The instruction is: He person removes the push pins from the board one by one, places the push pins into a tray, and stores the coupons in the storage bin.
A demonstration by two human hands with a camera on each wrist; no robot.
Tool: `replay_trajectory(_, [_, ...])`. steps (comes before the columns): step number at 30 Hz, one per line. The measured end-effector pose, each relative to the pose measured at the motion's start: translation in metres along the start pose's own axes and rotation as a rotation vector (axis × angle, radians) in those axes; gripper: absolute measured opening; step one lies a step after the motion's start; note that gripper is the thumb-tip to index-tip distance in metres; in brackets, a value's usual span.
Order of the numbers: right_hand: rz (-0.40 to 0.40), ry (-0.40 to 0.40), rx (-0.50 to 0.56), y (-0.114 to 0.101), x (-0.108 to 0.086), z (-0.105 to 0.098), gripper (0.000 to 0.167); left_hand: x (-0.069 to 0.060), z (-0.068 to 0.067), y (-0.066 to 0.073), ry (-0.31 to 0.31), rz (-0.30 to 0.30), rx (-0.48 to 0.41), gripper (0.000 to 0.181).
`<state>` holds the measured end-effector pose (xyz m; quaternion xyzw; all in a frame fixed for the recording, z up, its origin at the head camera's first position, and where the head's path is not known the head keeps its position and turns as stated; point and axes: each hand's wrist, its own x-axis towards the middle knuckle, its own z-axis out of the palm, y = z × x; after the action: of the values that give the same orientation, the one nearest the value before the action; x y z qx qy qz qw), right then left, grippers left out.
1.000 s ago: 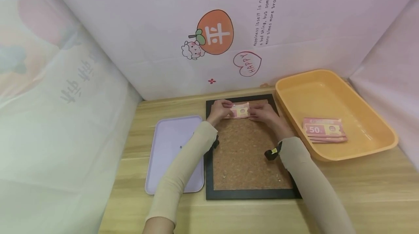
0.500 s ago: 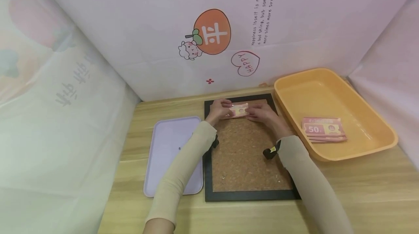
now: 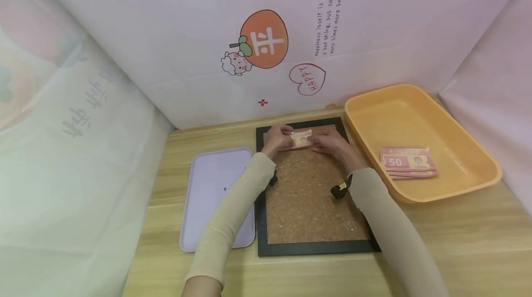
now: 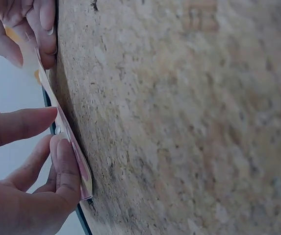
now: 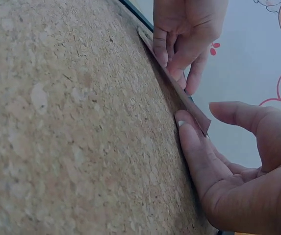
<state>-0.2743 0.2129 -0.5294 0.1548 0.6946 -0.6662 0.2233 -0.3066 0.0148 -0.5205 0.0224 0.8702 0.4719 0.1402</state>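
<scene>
A pink-and-yellow paper coupon [image 3: 301,139] lies near the top of a black-framed cork board [image 3: 312,195]. My left hand [image 3: 276,141] is at the coupon's left part. In the left wrist view, its thumb and a finger pinch a small shiny pushpin [image 4: 58,131] against the coupon, other fingers resting along the paper. My right hand [image 3: 330,142] grips the coupon's right end. The right wrist view shows a fingertip [image 5: 183,122] on its board side and the thumb beside its outer edge. That end stands tilted off the cork; the pin's point is hidden.
To the right, an orange bin [image 3: 453,144] holds a stack of similar coupons [image 3: 407,163]. A lavender tray [image 3: 208,172] at the left bears a tiny dark item [image 3: 225,189]. Small shiny specks [image 3: 281,226] dot the lower cork. A printed white sheet [image 3: 199,89] rises behind.
The whole head view has shifted slightly left. Both hands stay on the coupon at the board's top, with the right hand's fingers a little closer in over its right end.
</scene>
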Motion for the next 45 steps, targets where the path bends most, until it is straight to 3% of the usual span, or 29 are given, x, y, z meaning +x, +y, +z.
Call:
replay_trajectory(10, [0.021, 0.006, 0.015, -0.003, 0.001, 0.003, 0.063, 0.004, 0.0, 0.001, 0.042, 0.003, 0.007, 0.042])
replay_trajectory(18, [0.014, 0.012, 0.032, -0.002, 0.001, 0.006, 0.063, 0.006, 0.002, 0.003, 0.04, -0.055, -0.021, 0.034])
replay_trajectory(27, [0.02, 0.028, 0.021, 0.002, 0.003, 0.003, 0.057, 0.011, 0.006, 0.004, 0.052, -0.081, 0.02, 0.024])
replay_trajectory(37, [-0.015, 0.074, 0.062, 0.012, 0.01, -0.001, 0.038, 0.008, 0.011, 0.003, 0.101, -0.008, 0.065, 0.02])
replay_trajectory(45, [-0.025, 0.079, 0.051, 0.011, 0.004, -0.001, 0.04, 0.009, 0.015, 0.002, 0.114, 0.014, 0.085, 0.02])
